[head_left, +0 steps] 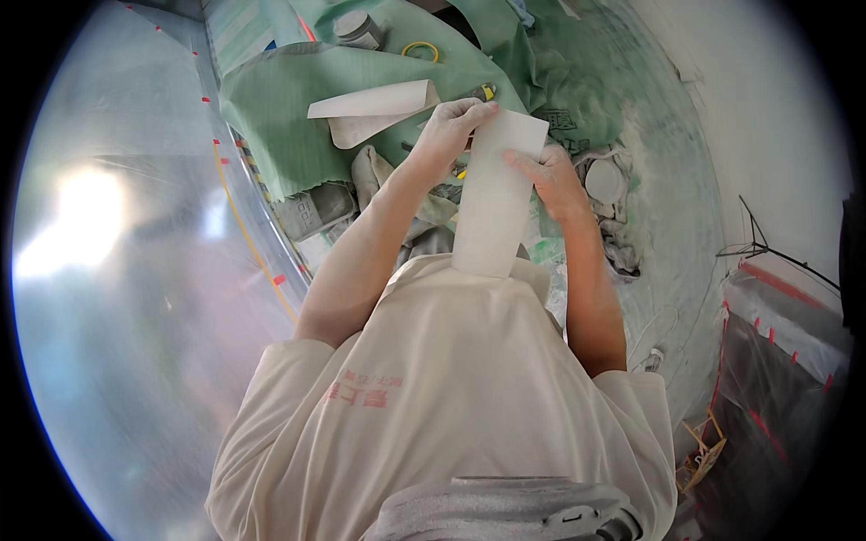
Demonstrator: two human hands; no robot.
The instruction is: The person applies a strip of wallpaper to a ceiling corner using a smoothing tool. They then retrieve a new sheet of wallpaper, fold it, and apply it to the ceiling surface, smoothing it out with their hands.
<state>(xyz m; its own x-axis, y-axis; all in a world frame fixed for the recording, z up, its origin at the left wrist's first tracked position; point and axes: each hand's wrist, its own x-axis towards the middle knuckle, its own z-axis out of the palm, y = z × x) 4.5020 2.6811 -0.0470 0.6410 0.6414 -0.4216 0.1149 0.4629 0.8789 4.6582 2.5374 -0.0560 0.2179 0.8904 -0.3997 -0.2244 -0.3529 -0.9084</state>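
A long white strip of stiff, paper-like sheet (pixel 498 194) hangs between my hands, its lower end against the front of my shirt. My left hand (pixel 454 131) pinches its upper left corner. On the right edge, a little lower, my right hand (pixel 552 180) grips it with the thumb on the front and the fingers behind. Left of my left hand lies a second white sheet (pixel 383 104), curled over on itself. Just beyond my left fingertips is a yellow and black tool (pixel 487 92), perhaps a utility knife, partly hidden.
Green sheeting (pixel 280 108) covers the surface ahead, with a grey lidded jar (pixel 358 32) and a yellow ring (pixel 420 51) on it. A dusty grey box (pixel 316 212) and a rag (pixel 370 171) lie left. A round white piece (pixel 605 181) is at right.
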